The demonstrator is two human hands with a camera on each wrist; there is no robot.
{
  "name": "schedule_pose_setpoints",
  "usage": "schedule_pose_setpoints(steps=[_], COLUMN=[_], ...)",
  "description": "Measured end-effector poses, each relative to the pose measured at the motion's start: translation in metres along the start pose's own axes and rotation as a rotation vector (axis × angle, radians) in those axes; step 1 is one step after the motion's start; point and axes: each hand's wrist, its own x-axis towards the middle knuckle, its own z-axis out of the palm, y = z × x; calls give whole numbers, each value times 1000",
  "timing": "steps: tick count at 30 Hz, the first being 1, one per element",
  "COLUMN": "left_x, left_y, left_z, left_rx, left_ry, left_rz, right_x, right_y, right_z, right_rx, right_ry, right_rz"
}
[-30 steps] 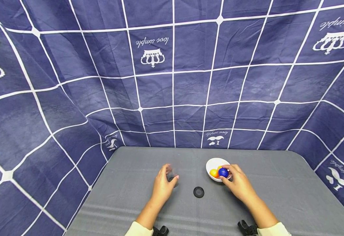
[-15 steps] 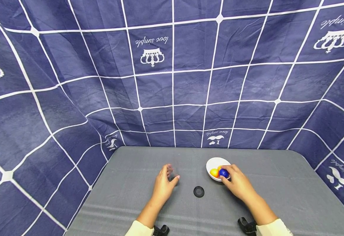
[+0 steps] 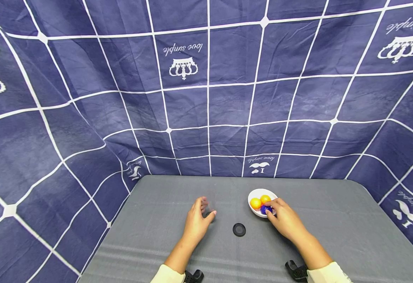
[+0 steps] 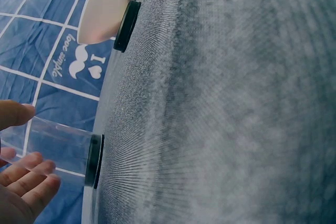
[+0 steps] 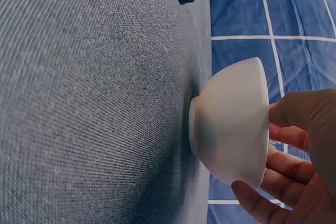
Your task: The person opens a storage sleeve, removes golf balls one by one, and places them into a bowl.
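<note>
In the head view, a white bowl (image 3: 253, 194) holds two orange balls (image 3: 255, 203) and a blue dimpled golf ball (image 3: 265, 209). My right hand (image 3: 287, 221) reaches over its near right rim, thumb and fingers around the blue ball. One finger lies against the bowl's outer wall in the right wrist view, where the balls are hidden. To the left, my left hand (image 3: 195, 223) grips a clear cup (image 4: 65, 139), thumb on one side and fingers on the other. The cup stands upright on its black base (image 4: 94, 161).
A round black lid-like disc (image 3: 239, 230) lies flat on the grey table (image 3: 171, 192), between the hands and in front of the bowl. Blue cloth (image 3: 227, 106) with white lines hangs behind and at both sides of the table.
My right hand has lowered the blue golf ball deeper into the bowl, and the orange balls have shifted slightly, showing more. My left hand has stayed almost still at the cup.
</note>
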Motion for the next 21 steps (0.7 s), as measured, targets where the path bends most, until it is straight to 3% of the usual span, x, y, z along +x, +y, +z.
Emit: schedule_pose_setpoints(steps=[15,21], left_x=[1,1], left_y=[-3,-1], left_z=[-4,-9], left_rx=[-15,0], left_ry=[-62,-45], left_rz=[-28,-23], right_x=[1,0], right_y=[1,0], right_z=[2,3], right_rx=[-8,-8], right_ry=[-27,2], right_rz=[22,0])
